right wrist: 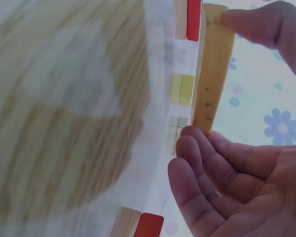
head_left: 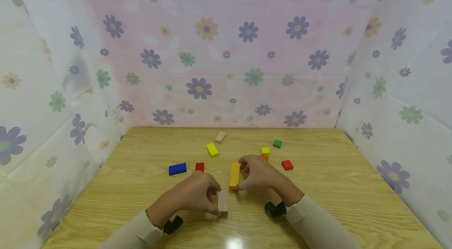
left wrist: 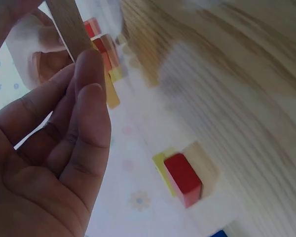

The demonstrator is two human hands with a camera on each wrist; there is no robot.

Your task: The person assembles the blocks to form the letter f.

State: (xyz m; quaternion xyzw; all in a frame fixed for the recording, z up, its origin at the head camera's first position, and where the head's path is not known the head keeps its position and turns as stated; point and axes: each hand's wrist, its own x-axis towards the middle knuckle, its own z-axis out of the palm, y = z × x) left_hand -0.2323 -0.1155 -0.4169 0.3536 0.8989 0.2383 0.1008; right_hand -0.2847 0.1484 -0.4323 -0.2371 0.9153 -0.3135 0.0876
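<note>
My left hand (head_left: 197,196) pinches a plain wooden block (head_left: 222,202) that stands on the table (head_left: 339,186) near the front; the left wrist view shows the same plain wooden block (left wrist: 69,24) between its fingers. My right hand (head_left: 257,172) grips a long orange-yellow block (head_left: 234,174) by its two ends, thumb at the near end and fingers at the far end. In the right wrist view the long orange-yellow block (right wrist: 214,69) spans from fingertip to thumb. The two blocks lie close together.
Scattered beyond the hands lie a blue block (head_left: 177,169), a red block (head_left: 199,166), a yellow block (head_left: 212,149), a striped pale block (head_left: 220,136), a small yellow cube (head_left: 265,150), a green cube (head_left: 277,143) and another red block (head_left: 287,165). Flowered cloth walls enclose the table.
</note>
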